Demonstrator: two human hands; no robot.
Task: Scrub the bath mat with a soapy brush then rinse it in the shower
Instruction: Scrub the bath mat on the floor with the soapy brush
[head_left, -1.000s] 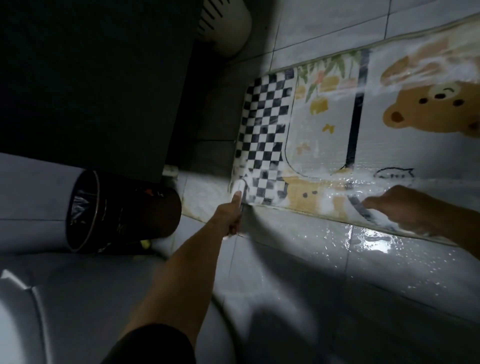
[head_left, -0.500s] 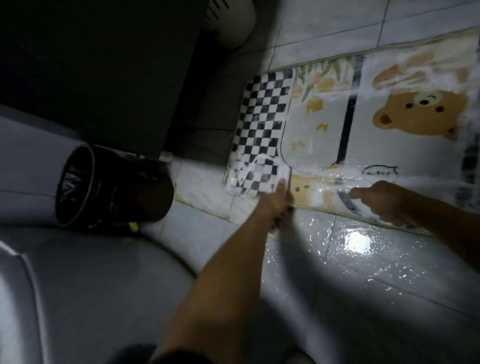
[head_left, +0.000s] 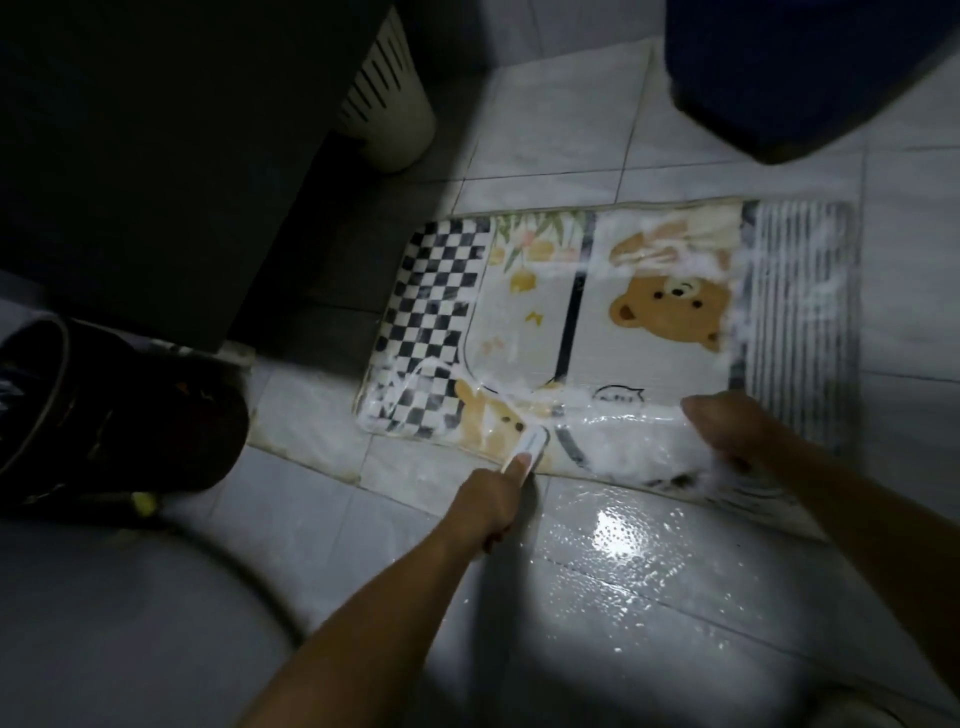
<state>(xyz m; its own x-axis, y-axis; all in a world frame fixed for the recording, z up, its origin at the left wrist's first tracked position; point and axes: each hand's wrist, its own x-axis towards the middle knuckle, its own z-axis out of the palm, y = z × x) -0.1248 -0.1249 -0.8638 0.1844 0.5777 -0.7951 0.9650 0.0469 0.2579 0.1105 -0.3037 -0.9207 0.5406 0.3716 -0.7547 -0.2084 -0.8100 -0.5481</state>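
Wet floor tiles (head_left: 623, 545) carry the bath mat (head_left: 519, 322), speech-bubble writing unreadable; left hand (head_left: 488, 506) has its grip clamped on the brush (head_left: 532, 447) at the near edge; right hand (head_left: 727, 428) curled in foam, grip unclear; black bin (head_left: 104, 415) left

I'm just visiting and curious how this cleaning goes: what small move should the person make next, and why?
Probably push the brush in the left hand forward, toward the bath mat's middle. Foam lies along the near edge, where the right hand holds the mat, and on the striped side; the middle around the large bear looks barely soaped.
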